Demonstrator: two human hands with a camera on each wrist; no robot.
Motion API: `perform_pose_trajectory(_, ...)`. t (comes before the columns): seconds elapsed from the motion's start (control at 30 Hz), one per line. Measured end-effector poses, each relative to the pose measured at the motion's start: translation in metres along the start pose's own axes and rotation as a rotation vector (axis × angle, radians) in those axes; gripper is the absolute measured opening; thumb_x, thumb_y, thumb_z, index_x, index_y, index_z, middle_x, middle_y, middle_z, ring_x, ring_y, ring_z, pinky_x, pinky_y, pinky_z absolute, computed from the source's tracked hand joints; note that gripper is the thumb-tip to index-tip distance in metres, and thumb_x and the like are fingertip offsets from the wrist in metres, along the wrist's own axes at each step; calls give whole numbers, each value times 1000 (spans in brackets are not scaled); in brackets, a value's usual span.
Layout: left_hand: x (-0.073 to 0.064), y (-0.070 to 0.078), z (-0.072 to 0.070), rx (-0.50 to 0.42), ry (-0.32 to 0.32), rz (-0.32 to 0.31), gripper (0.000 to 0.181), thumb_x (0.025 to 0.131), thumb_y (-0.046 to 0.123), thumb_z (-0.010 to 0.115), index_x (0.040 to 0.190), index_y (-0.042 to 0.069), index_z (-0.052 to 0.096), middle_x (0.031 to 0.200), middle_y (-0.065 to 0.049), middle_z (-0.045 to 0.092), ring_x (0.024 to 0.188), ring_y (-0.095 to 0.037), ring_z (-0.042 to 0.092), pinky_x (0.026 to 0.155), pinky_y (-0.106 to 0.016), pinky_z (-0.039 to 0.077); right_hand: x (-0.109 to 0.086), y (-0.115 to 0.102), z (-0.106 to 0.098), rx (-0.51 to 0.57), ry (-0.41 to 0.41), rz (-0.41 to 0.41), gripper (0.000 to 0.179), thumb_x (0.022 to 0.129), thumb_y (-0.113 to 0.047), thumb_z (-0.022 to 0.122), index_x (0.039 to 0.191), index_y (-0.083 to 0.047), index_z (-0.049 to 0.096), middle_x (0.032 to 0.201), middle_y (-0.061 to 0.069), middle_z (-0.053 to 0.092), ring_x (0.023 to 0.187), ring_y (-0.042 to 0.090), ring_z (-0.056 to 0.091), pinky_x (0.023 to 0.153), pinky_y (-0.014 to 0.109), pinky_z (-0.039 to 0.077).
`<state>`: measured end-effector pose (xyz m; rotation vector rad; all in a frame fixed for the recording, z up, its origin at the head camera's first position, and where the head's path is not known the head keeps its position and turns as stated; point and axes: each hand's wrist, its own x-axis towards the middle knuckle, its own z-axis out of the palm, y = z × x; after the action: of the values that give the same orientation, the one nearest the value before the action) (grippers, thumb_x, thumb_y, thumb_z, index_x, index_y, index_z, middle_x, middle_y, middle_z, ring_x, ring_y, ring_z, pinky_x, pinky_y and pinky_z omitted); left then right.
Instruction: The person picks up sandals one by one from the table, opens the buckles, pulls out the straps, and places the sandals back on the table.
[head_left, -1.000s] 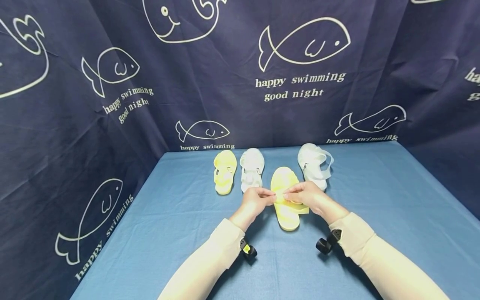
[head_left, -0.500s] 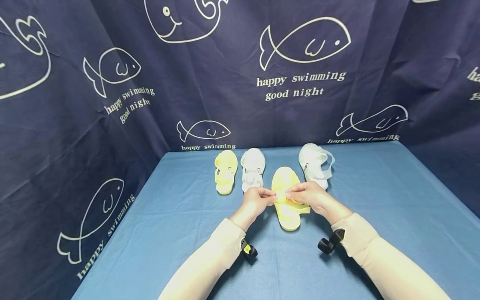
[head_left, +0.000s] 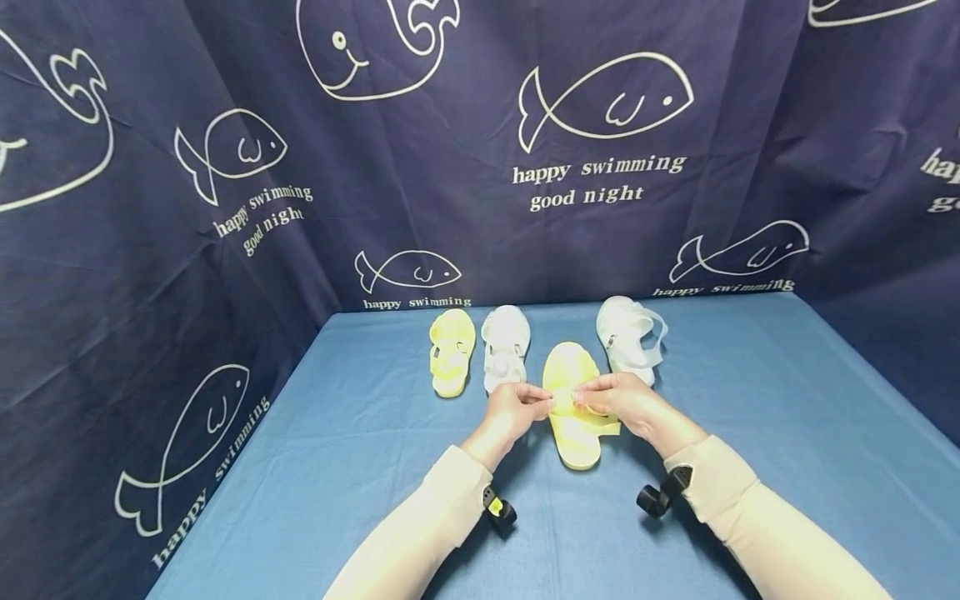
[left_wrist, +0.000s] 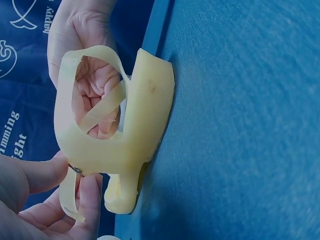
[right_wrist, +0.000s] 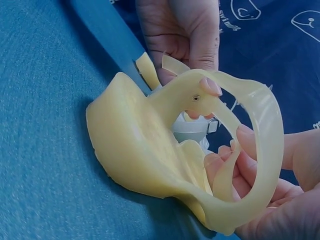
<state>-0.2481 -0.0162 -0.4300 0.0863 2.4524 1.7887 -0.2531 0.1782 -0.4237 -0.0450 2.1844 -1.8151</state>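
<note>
A yellow sandal (head_left: 577,446) stands on the blue cloth with its toe end pointing away. My left hand (head_left: 510,412) grips it from the left; in the left wrist view thumb and finger pinch the wide strap beside a small metal buckle (left_wrist: 76,170). From the other side my right hand (head_left: 622,402) pinches a thin strap (right_wrist: 227,172) between thumb and fingers, as the right wrist view shows. That thin strap passes behind the sandal's larger strap loop (right_wrist: 270,130). The fingertips of both hands are close together above the sandal's middle.
Behind the hands stand another yellow sandal (head_left: 452,354) and a white sandal (head_left: 506,342) side by side. A second white sandal (head_left: 618,321), its strap sticking out, stands at the back right. A dark fish-printed curtain (head_left: 465,208) rises behind the blue table (head_left: 337,467).
My right fingertips have edged slightly right, away from the left ones. Both hands keep their pinch. The head view has tilted up a little.
</note>
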Motion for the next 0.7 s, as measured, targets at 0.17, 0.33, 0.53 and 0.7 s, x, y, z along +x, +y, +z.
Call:
perform_pose_trajectory(0.17, -1, 0, 0, -39, -4, -2, 8, 83, 3, 73, 91, -1, 75, 83, -9, 73, 70, -15, 70, 70, -28, 60, 0, 0, -1, 4, 4, 4, 33, 91, -13, 66, 114, 11, 64, 83, -7, 72, 81, 3, 63, 73, 19, 51)
perform_pose_trajectory(0.33, -1, -3, 0, -60, 0, 5, 9, 83, 2, 73, 91, -2, 74, 83, -10, 73, 72, -20, 72, 72, -33, 60, 0, 1, -2, 0, 7, 15, 32, 92, -15, 66, 114, 8, 65, 85, -7, 72, 82, 3, 62, 75, 19, 49)
perform_pose_trajectory(0.53, 1, -4, 0, -53, 4, 23, 8, 83, 2, 73, 90, -2, 74, 82, -10, 73, 70, -19, 71, 71, -31, 60, 0, 2, -3, -4, 12, 6, 32, 92, -16, 66, 113, 8, 66, 83, -8, 71, 82, 4, 60, 75, 19, 48)
perform_pose_trajectory(0.7, 1, -4, 1, -46, 0, 25, 8, 84, 3, 73, 90, -1, 74, 82, -10, 73, 71, -19, 71, 70, -30, 60, 0, 1, -3, -11, 10, 2, 32, 92, -15, 66, 113, 9, 65, 83, -8, 70, 82, 5, 59, 76, 19, 48)
